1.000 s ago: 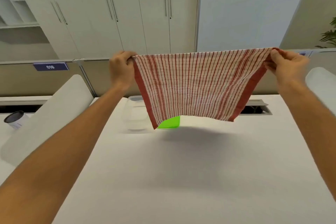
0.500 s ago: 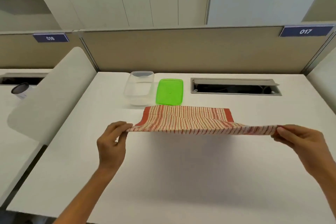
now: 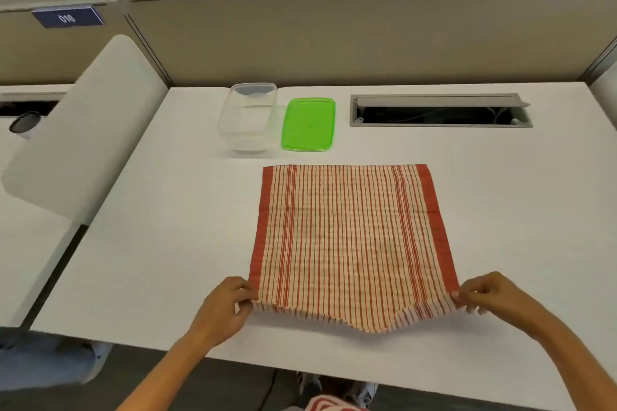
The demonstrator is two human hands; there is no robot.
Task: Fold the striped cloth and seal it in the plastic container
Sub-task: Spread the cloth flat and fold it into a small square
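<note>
On the white desk (image 3: 167, 260) the striped cloth (image 3: 350, 237) is spread flat, its stripes and slightly longer axis running straight away from the person. Its near corners are pinched, one by the left hand (image 3: 227, 307) and one by the right hand (image 3: 490, 297), which are held well apart and equally near. Beyond the far edge, the clear plastic container (image 3: 248, 117) and green lid (image 3: 309, 123) are set side by side, towards the left. A fold away from the body is judged likely.

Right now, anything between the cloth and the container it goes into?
Nothing visible. The striped cloth lies flat with bare table between its far edge and the open clear container. The green lid sits beside the container, not on it.
</note>
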